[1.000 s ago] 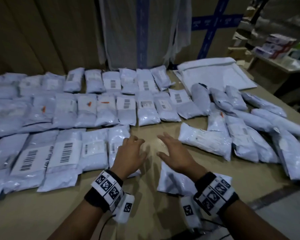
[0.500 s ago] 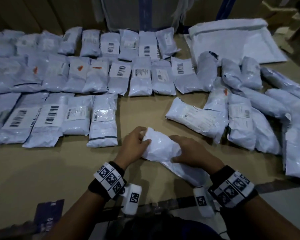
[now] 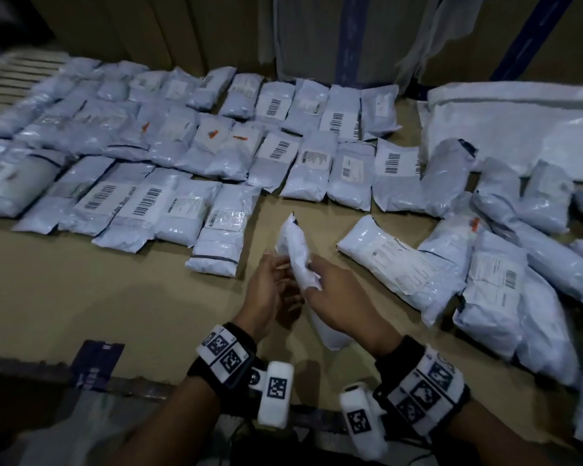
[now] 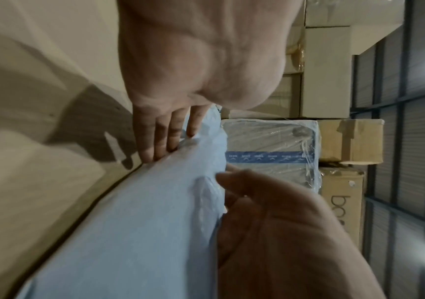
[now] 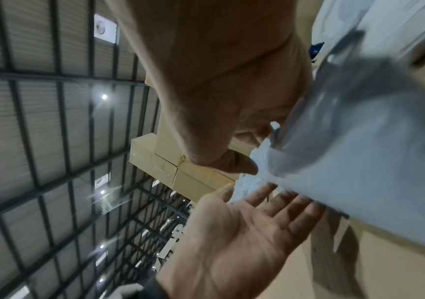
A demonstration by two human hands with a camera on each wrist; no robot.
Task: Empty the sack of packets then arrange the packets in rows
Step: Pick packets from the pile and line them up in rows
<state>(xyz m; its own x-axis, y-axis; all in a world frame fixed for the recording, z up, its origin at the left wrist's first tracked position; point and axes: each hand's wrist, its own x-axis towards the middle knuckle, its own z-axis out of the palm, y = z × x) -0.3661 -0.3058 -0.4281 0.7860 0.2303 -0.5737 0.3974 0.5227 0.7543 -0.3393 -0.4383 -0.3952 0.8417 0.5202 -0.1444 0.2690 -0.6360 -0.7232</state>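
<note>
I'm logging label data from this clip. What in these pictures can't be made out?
- Held packet, head view: label side not shown; right hand covers its lower part.
- Far-left rows, head view: blurred, labels unreadable.
- Right pile, head view: cut off by the edge.
- Right wrist view: packet smeared by motion.

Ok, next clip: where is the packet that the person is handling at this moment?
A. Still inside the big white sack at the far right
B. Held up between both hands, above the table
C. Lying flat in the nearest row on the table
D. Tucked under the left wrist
B. The packet stands tilted off the cardboard-covered table, with the left hand on one side of it and the right hand on the other.
</note>
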